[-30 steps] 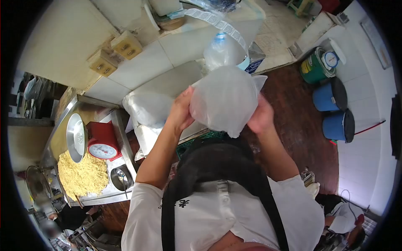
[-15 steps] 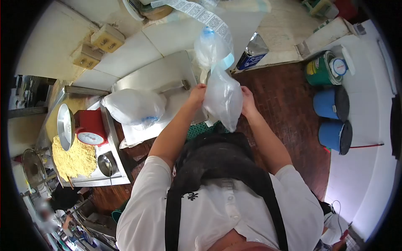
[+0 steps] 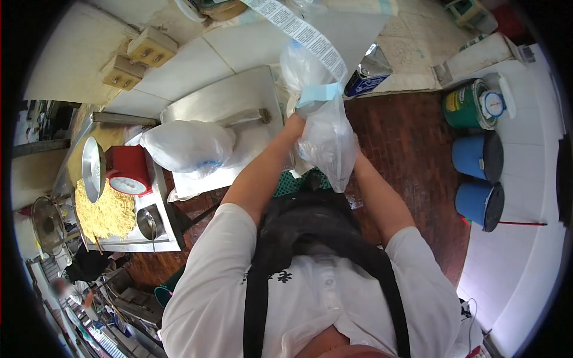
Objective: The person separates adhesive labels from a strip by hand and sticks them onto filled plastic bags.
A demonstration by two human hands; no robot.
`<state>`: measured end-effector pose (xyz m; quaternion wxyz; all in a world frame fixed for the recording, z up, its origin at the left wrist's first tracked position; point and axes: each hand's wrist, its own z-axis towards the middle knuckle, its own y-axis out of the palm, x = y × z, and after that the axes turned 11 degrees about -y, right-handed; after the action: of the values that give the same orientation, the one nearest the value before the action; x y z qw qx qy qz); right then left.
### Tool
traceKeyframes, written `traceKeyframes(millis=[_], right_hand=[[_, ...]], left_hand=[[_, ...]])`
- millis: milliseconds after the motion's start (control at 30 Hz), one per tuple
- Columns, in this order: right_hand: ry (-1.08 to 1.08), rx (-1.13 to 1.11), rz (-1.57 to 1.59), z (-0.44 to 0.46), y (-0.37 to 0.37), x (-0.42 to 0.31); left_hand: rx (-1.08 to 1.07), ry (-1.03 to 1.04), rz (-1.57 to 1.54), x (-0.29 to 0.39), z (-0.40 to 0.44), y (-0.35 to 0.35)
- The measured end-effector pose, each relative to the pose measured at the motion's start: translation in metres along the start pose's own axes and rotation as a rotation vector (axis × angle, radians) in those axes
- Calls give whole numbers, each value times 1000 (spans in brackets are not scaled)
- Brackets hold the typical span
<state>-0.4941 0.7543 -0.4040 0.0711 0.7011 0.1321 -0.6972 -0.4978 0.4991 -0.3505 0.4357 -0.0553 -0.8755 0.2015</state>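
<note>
A clear, filmy plastic bag (image 3: 327, 140) hangs in front of my apron, between my two hands. At its upper left edge my left hand (image 3: 295, 124) is closed on the bag, with the fingertips hidden by the film. Behind the bag's right side is my right hand (image 3: 357, 143); its fingers are hidden. A light blue band (image 3: 319, 93) lies across the top of this bag. Just beyond it hangs another clear bag bundle (image 3: 301, 65), and a printed paper strip (image 3: 301, 36) curves over that.
At left, a stuffed plastic bag (image 3: 188, 146) rests on a metal surface near a brush (image 3: 253, 115). Further left are a red scale (image 3: 129, 170), yellow noodles (image 3: 104, 209) and a metal cup (image 3: 149, 222). A tin (image 3: 367, 71) stands ahead; lidded blue buckets (image 3: 471, 156) are at right.
My left hand has moved up and right to the bag's upper part. My right hand has gone further behind the bag. The bag has shifted right, and the blue band now lies across its top.
</note>
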Motion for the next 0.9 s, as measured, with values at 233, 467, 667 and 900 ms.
traceKeyframes(millis=[233, 467, 667, 900], right_hand=[[-159, -88, -223, -44, -8, -236], [57, -234, 84, -53, 12, -152], [-117, -290, 106, -51, -29, -247], [-365, -261, -213, -33, 18, -283]], left_hand=[[-302, -234, -127, 47, -140, -61], [47, 314, 583, 33, -116, -34], [-71, 301, 553, 57, -133, -88], [-204, 526, -69, 123, -178, -64]])
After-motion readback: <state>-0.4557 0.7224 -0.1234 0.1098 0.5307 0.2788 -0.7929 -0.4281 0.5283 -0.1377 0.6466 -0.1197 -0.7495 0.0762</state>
